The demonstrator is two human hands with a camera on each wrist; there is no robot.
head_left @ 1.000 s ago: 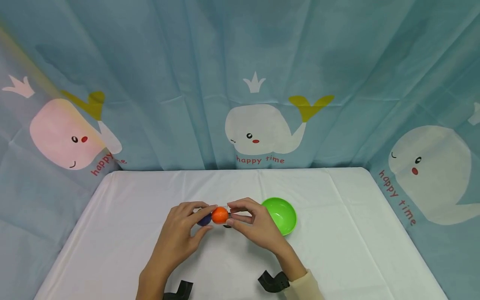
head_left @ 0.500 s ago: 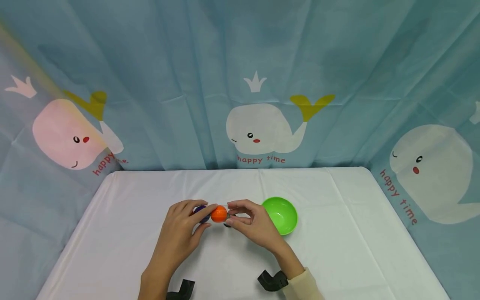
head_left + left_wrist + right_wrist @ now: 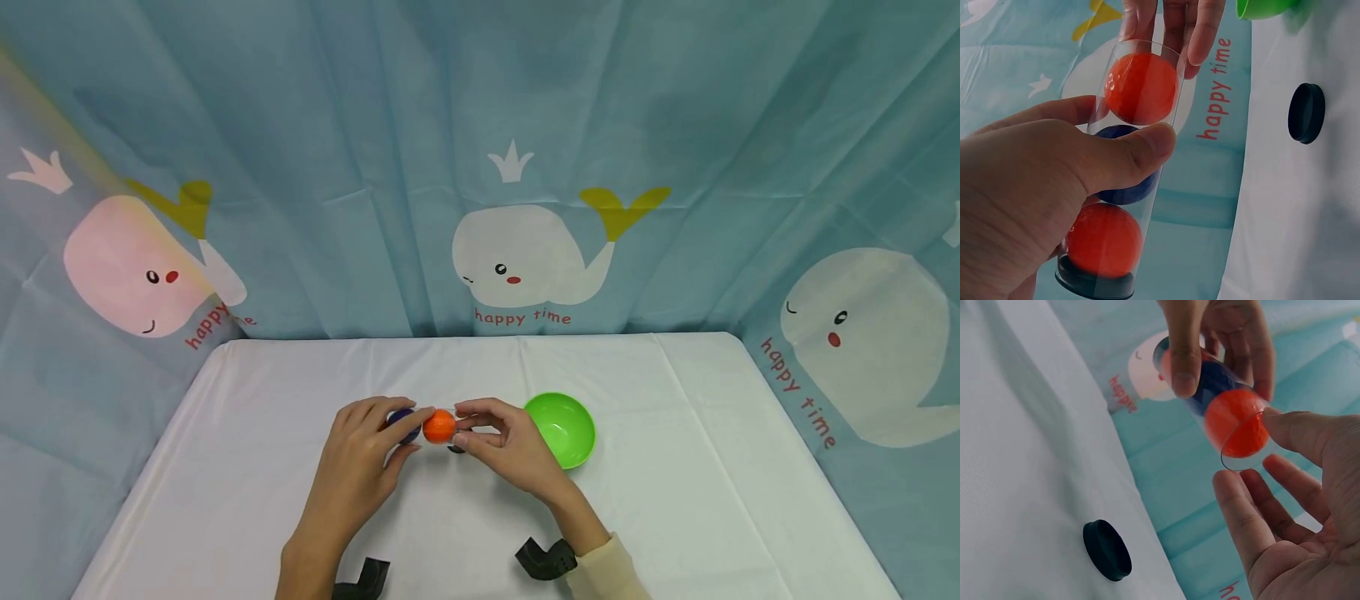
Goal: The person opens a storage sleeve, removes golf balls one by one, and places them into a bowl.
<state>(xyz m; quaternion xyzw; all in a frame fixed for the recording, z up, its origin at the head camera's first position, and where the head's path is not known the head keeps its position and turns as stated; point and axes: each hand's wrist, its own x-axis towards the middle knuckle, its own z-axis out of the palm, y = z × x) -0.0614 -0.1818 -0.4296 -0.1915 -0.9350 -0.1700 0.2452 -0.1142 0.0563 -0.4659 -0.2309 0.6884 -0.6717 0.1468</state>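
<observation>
My left hand (image 3: 369, 437) grips a clear plastic tube around its middle, thumb across the front in the left wrist view. Inside sit an orange ball (image 3: 1141, 89) near the uncovered end, a dark blue ball (image 3: 1124, 195), and another orange ball (image 3: 1105, 240). A black cap (image 3: 1094, 278) closes the tube's far end. My right hand (image 3: 510, 442) is at the uncovered end, thumb and fingers spread, fingertips right at the rim (image 3: 1235, 467). A loose black cap (image 3: 1107, 550) lies on the table below the hands, mostly hidden in the head view.
A green bowl (image 3: 583, 429) stands on the white-covered table (image 3: 675, 500), just behind and right of my right hand. Blue whale-print cloth (image 3: 360, 267) hangs at the back and both sides. Black wrist mounts (image 3: 546, 560) sit on the forearms.
The left-hand end of the tube has risen slightly in the head view, with the blue ball a little higher. The right hand stays at the rim; the bowl has not moved.
</observation>
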